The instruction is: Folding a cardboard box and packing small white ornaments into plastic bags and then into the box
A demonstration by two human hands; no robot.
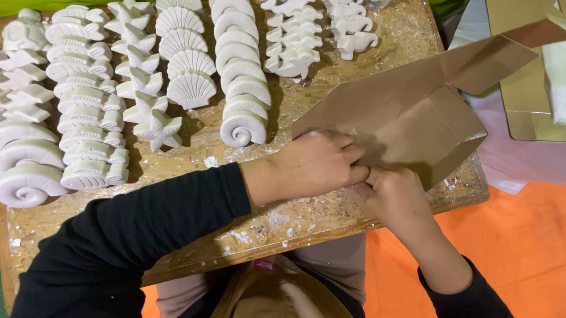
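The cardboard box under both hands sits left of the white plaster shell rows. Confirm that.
Not quite. In the head view the cardboard box sits right of the white plaster shell rows. Left hand and right hand do both press on it.

Rows of white plaster casts cover the left and far part of the worn wooden table (pixel 305 221): spiral shells (pixel 242 128), scallop shells (pixel 192 88), starfish (pixel 159 130) and sea creatures (pixel 292 61), with a second cardboard piece (pixel 525 94) far right.
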